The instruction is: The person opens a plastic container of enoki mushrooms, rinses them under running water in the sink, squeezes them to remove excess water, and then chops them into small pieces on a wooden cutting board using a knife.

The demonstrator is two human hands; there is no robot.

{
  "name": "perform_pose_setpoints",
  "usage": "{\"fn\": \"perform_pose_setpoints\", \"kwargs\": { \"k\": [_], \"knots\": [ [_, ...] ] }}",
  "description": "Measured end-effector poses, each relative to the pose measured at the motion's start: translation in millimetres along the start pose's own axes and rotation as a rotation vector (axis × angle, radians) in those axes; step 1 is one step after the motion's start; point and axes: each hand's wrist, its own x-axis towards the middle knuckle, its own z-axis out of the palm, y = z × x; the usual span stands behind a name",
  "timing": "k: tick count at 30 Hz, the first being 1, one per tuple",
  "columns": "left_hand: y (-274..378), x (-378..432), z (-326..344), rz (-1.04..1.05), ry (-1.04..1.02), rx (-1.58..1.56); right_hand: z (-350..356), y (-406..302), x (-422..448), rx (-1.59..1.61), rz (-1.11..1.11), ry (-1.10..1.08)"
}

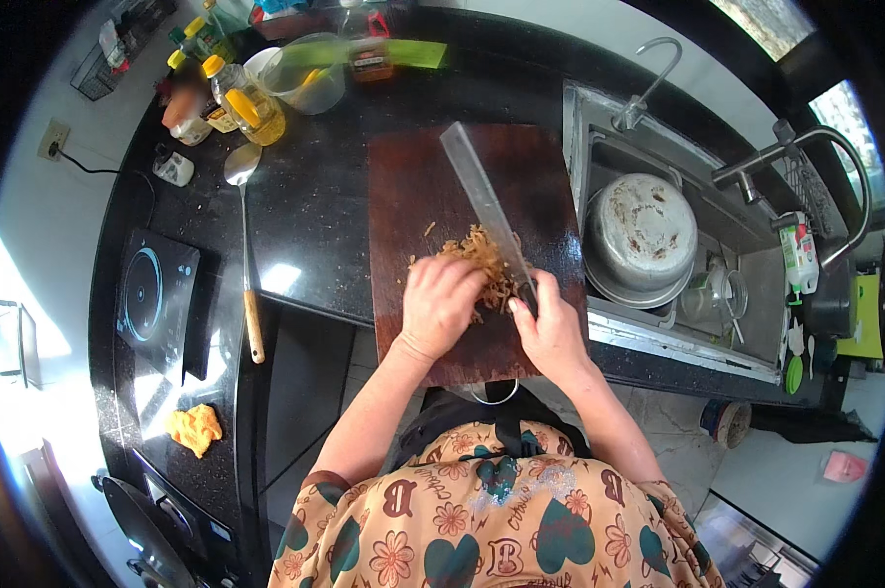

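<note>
A dark wooden cutting board (405, 176) lies before me on the black counter. A pile of chopped brown food (479, 250), whose kind I cannot tell, sits at its middle, with a few loose bits to the left. My right hand (556, 331) grips the black handle of a kitchen knife (483, 195); the long blade points away from me, slanting left, over the pile's right side. My left hand (442, 301) rests with bent fingers on the pile's near left part, left of the blade. Its fingertips are partly hidden, so whether it grips any food is unclear.
Right of the board is a sink (758, 316) with an upturned metal pot (644, 235) and glass jars. To the left lie a wood-handled metal turner (247, 250), an induction cooktop (156, 294) and a yellow cloth (195, 430). Oil bottles (266, 121) and a clear plastic bowl (317, 92) stand behind.
</note>
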Motion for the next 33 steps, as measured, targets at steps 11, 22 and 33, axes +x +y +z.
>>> {"fn": "perform_pose_setpoints", "kwargs": {
  "k": [11,22,33],
  "knots": [
    [3,-10,12,-0.294,0.060,-0.009,10,6,6,-0.082,-0.036,-0.109],
    [0,-13,3,-0.311,0.055,-0.025,9,-18,10,-0.117,-0.035,-0.162],
    [-6,-33,4,-0.352,-0.018,-0.062,9,-20,6,-0.033,-0.033,-0.175]
  ]
}}
